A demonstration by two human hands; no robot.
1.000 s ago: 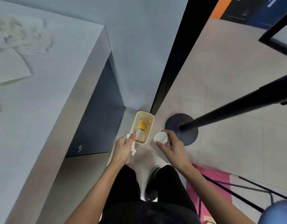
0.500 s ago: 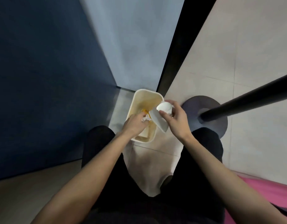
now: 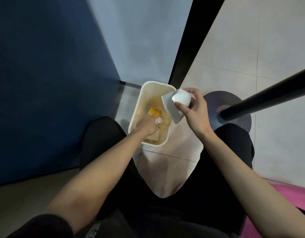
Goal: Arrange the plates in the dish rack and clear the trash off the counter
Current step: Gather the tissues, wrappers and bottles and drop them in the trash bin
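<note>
A cream waste bin (image 3: pixel 149 88) stands on the floor between my knees. My left hand (image 3: pixel 147 125) reaches down inside it and pinches a crumpled white tissue (image 3: pixel 158 120). A yellow wrapper (image 3: pixel 154 112) and other scraps lie at the bin's bottom. Over the bin's right rim, my right hand (image 3: pixel 193 111) grips a white paper cup (image 3: pixel 181 99) together with a folded white napkin (image 3: pixel 172 110).
A dark blue cabinet side (image 3: pixel 50 83) rises at the left and a pale wall (image 3: pixel 143 36) behind the bin. A black post (image 3: pixel 263 97) on a round dark base (image 3: pixel 234 109) stands at the right. Pink fabric (image 3: pixel 285 194) lies at lower right.
I have crouched closer to the bin and the counter has left the view. My left hand has gone down into the bin with the tissue; my right hand has come over the rim.
</note>
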